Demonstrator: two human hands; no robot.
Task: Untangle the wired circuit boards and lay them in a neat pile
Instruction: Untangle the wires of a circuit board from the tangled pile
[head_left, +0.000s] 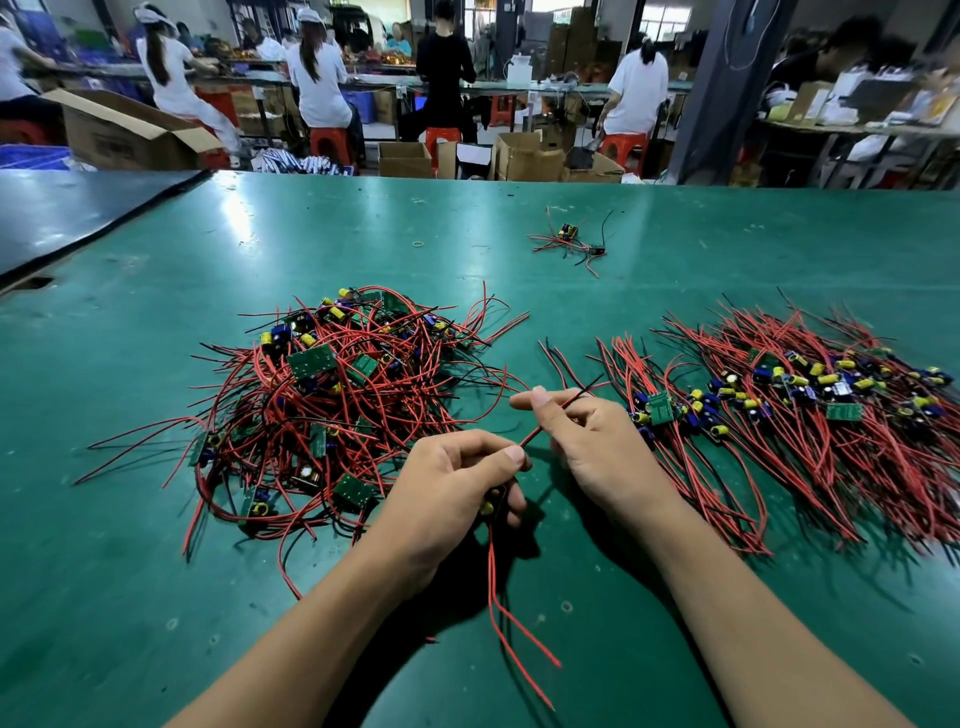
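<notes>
At the lower centre of the frame the left hand (457, 483) is curling round one small circuit board (488, 506), of which only a yellow capacitor and a dark edge are showing between the fingers. Just to its right, the right hand (592, 441) is pinching that board's upper wires (535, 434), one red and one black, between thumb and forefinger. Two more red leads (511, 623) are trailing from the left fist toward the bottom edge, lying loose on the green table (156, 597). The tangled heap (332, 395) is sitting centre-left, and one of its red wires is reaching toward the right hand's fingertips; whether it is hooked on the held pair is not clear. The neat pile (810, 400) is lying at the right, with its boards in a band and its wires fanning toward upper left and lower right. The step in hand appears to be straightening the freed board's wires before laying it down. Doing it well is probably a matter of sliding the pinch outward along the wires with light pressure and steadying the board rather than tugging at its solder joints. After checking that no heap wire is riding along, the board should go on the pile's left edge, wires running like the others.
</notes>
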